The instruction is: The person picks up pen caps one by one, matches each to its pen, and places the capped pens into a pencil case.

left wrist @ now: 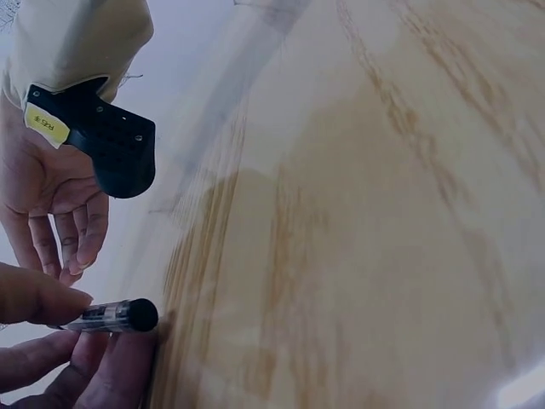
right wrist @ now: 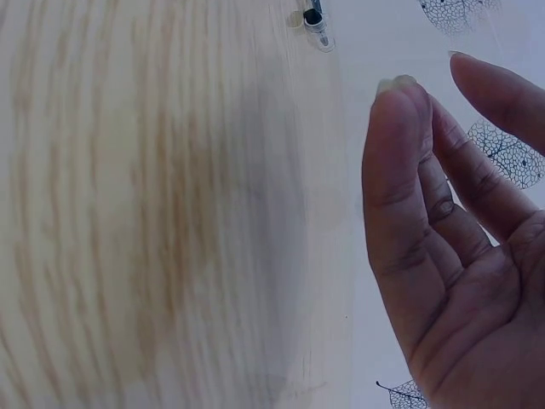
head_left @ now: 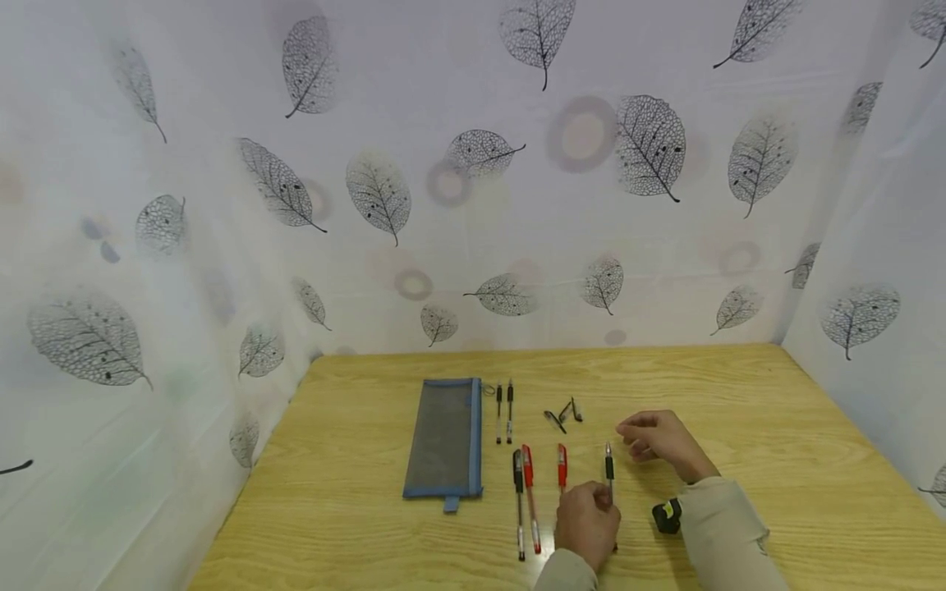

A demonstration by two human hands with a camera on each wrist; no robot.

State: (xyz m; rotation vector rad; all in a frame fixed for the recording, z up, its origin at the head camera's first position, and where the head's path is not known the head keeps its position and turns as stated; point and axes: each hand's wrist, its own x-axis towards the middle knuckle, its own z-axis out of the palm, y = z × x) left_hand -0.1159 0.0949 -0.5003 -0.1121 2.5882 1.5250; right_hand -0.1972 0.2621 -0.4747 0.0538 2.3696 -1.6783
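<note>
My left hand [head_left: 587,521] pinches a pen [head_left: 609,468] with a black grip and a bare tip that points away from me. In the left wrist view, the pen's black end [left wrist: 140,315] sticks out between the thumb and fingers. My right hand [head_left: 665,443] hovers just right of the pen tip. Its fingers [right wrist: 396,187] are loosely bent and hold nothing. Beside the left hand lies a red pen [head_left: 562,466], partly hidden by that hand. Small black pen caps [head_left: 565,414] lie loose farther back.
Left of the hands lie another red pen [head_left: 529,497] and a black pen [head_left: 519,501], both capped. Two uncapped black pens [head_left: 504,410] lie behind them, next to a grey mesh pouch [head_left: 443,439] with blue edging. Leaf-patterned curtains [head_left: 517,205] surround the wooden table [head_left: 332,509].
</note>
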